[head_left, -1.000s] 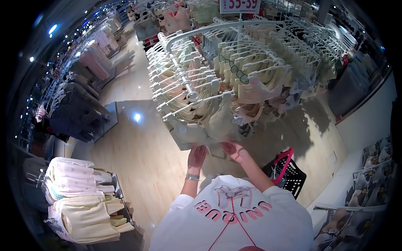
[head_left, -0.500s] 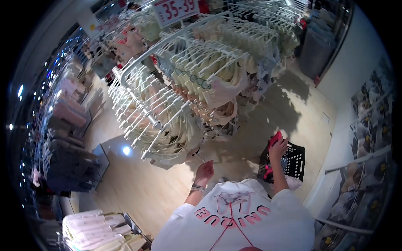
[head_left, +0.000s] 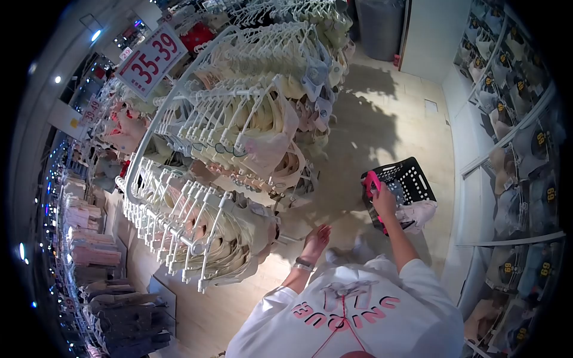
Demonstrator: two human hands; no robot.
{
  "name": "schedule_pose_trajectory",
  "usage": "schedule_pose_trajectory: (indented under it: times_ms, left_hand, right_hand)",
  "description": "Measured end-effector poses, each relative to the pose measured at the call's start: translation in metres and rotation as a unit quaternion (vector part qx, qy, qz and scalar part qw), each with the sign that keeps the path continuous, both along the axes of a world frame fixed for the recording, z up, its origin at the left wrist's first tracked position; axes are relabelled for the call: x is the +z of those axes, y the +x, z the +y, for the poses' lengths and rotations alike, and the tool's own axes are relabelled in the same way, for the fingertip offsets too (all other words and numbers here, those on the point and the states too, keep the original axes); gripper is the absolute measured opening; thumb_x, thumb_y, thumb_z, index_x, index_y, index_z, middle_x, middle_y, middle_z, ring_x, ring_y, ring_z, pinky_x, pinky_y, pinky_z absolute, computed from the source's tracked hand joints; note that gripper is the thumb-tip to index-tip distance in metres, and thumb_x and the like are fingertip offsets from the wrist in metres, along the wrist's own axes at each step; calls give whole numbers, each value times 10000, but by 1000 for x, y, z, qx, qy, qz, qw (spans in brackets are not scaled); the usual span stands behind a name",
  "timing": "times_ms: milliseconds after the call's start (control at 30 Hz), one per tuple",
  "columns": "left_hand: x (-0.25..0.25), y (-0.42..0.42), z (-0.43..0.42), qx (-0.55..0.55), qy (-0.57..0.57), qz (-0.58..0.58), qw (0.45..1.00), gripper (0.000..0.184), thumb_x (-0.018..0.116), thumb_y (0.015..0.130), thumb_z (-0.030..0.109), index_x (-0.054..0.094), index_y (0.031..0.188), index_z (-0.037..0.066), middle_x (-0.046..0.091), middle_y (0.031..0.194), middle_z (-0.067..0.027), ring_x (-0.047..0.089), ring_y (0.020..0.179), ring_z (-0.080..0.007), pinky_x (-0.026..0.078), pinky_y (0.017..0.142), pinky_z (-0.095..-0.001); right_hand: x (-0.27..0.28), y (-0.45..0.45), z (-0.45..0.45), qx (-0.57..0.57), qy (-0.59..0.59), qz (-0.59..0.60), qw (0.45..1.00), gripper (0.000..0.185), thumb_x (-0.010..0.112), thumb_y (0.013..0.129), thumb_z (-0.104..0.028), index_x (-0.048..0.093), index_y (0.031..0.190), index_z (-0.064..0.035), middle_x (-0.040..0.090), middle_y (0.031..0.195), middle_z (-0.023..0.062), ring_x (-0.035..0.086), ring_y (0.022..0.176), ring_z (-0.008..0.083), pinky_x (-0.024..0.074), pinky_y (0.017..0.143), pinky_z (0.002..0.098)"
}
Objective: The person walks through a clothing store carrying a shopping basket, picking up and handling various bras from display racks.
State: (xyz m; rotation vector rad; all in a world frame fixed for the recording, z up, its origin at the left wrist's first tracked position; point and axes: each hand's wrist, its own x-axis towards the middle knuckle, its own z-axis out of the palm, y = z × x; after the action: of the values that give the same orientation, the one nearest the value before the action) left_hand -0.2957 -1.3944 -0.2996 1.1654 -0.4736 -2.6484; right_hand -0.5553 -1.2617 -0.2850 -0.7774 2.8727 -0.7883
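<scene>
My right hand [head_left: 384, 201] is closed around the pink handle [head_left: 371, 184] of a black shopping basket [head_left: 419, 174] with a perforated side. Inside lies something bluish-grey that I cannot make out, and a pale pink cloth item [head_left: 419, 213] hangs over the near rim. My left hand [head_left: 317, 238], with a band on its wrist, is held low beside the rack with fingers stretched out and nothing seen in them. Nearest to it are the bras [head_left: 253, 235] hanging in rows on white hangers [head_left: 206, 238].
A white rack [head_left: 138, 158] full of hanging bras stands ahead and left, under a "35-39" sign [head_left: 151, 61]. Packed wall displays [head_left: 525, 149] line the right side. Folded or hanging clothes [head_left: 95, 241] fill the left. A grey bin [head_left: 380, 27] stands at the back.
The view has swung to the right, so rack and sign sit further left. My left hand has drawn away from the hanging bras. My right hand still holds the basket's handle.
</scene>
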Motion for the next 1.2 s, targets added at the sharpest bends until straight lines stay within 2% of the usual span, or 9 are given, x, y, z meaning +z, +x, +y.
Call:
schedule_pose_trajectory:
  times_ms: [100,167,333,433,467,567,633,800,1200]
  left_hand:
    - [26,-47,14,-128,-188,-23,974,281,521,896,194,527,1130,40,630,1051,-110,595,905,-169,467,766,-254]
    - [44,-81,23,-214,-414,-25,885,323,537,874,177,515,1162,33,612,1089,-129,581,971,-200,459,822,-295]
    - [62,-158,39,-229,-909,-78,340,430,553,820,159,479,1236,82,556,1175,-144,473,1186,-266,351,998,-434]
    - [21,-193,43,-343,-883,-12,320,502,557,771,131,464,1264,117,497,1256,-136,377,1263,-292,290,1027,-494]
    - [10,-204,42,-343,-884,13,318,417,603,727,180,558,1139,133,597,1101,-145,515,1134,-302,405,931,-465]
    - [17,-232,40,-530,-780,-31,333,296,636,674,232,626,956,145,655,866,-135,630,900,-319,499,749,-441]
    - [-14,-242,41,-482,-829,-17,284,249,660,628,289,638,836,153,644,710,-119,648,717,-331,508,607,-443]
    - [2,-280,47,-593,-766,-48,243,255,641,669,282,654,908,196,666,778,-102,652,777,-310,512,642,-435]
    - [25,-388,73,-479,-798,-72,358,214,625,686,315,685,762,124,660,726,-140,653,703,-324,520,640,-438]
  right_hand:
    - [-10,5,9,43,-88,19,995,337,602,839,-259,540,1091,-44,623,918,215,611,800,408,490,674,475]
    - [-8,7,9,67,-80,-16,994,308,607,835,-263,559,1065,-64,627,866,212,605,788,418,482,676,492]
    - [-8,17,27,122,-62,-56,989,262,578,825,-214,549,1009,-30,620,753,225,599,713,436,475,639,519]
    - [-13,10,44,161,-46,-37,985,212,566,789,-146,548,943,-2,617,750,229,605,707,416,480,629,507]
    - [-13,8,49,172,-45,-25,984,202,566,781,-137,548,929,-1,616,749,227,607,708,412,481,626,504]
    - [5,-1,59,204,-46,-70,975,185,565,742,-114,524,878,5,601,776,232,587,704,428,475,645,506]
    - [-4,-14,63,232,-38,-51,971,195,573,729,-125,522,868,1,599,760,225,590,701,422,478,640,499]
    - [-3,-58,73,262,-31,-57,963,227,595,704,-187,538,852,-25,613,757,207,606,698,397,489,629,479]
    - [8,-207,75,232,82,-16,969,190,617,669,-218,656,822,-113,650,744,143,639,713,327,496,647,443]
